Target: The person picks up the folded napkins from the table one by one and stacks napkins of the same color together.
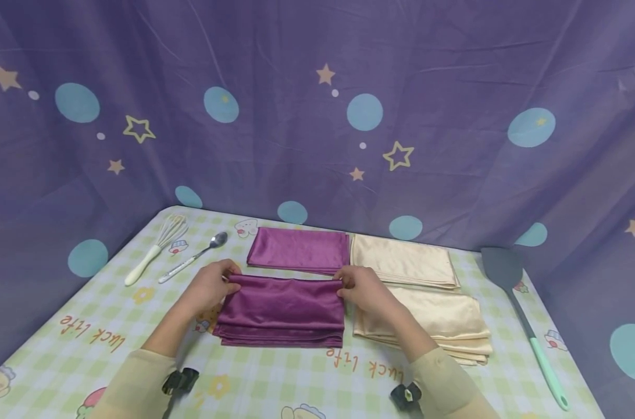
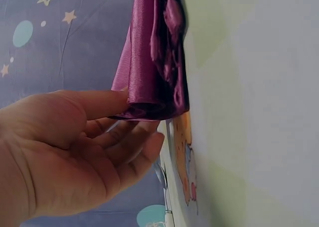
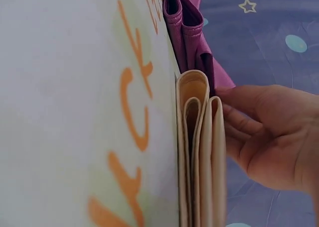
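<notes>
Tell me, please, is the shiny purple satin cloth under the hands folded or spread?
Folded: the shiny purple satin cloth shows stacked layers along its near edge, both hands pinching its far corners.

two purple cloths (image 1: 281,311), two cream cloths (image 1: 403,262), one whisk (image 1: 155,247), one spoon (image 1: 194,265), one spatula (image 1: 521,314).

The only readable words are printed in orange script on the checked tablecloth (image 1: 275,372) covering the desk. "luck life" appears just in front of the near purple folded cloth (image 1: 281,311), upside down to the viewer. The same "luck life" stands again to the left of that cloth, near the tablecloth's left edge, also inverted.
</notes>
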The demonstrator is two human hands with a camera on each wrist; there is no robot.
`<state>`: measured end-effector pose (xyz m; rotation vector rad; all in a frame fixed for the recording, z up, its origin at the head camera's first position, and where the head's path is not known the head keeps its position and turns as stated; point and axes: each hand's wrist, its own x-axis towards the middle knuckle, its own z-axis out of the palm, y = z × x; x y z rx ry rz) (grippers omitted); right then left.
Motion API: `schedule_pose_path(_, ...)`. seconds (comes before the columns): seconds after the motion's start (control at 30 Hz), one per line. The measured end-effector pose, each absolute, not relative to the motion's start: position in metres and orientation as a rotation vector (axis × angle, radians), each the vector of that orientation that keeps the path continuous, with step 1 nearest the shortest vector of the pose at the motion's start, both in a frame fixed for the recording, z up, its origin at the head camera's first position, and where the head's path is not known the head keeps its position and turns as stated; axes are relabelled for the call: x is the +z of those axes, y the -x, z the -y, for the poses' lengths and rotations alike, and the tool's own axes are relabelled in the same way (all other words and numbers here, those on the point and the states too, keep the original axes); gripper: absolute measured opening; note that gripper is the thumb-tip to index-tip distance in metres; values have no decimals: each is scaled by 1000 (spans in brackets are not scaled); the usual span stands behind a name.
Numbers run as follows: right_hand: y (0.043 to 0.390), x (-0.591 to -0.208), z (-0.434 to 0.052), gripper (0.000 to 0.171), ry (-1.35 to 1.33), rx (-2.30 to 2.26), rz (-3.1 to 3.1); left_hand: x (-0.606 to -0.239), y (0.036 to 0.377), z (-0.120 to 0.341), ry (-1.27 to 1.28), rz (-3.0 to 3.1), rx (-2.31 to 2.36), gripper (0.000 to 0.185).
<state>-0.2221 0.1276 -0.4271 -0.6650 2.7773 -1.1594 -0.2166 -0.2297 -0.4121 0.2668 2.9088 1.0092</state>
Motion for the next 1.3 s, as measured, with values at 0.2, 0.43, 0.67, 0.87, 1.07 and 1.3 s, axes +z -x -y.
schedule_pose_path(0.2,226,-429,-131,24,551,-1359,-2698,-412,216,230,-213,-2863,1104,21)
schedule_pose_path(0.43,229,-432,-132,26,396,-1652,-2463,-410,215,228,-136,-2807,1237,20)
schedule_pose_path(0.67,231,-434,-133,29,208,-1841,-2321,-410,217,225,-83,-2710,1410,26)
schedule_pose_path(0.87,234,-435,-136,29,144,-1917,-2294,-409,221,227,-34,-2633,1532,34)
schedule_pose_path(1.07,237,-434,-139,29,55,-1974,-2224,-409,226,226,9,-2573,1627,37)
schedule_pose_path(1.3,241,-429,-141,31,8,-2015,-2160,-409,233,223,63,-2515,1703,38)
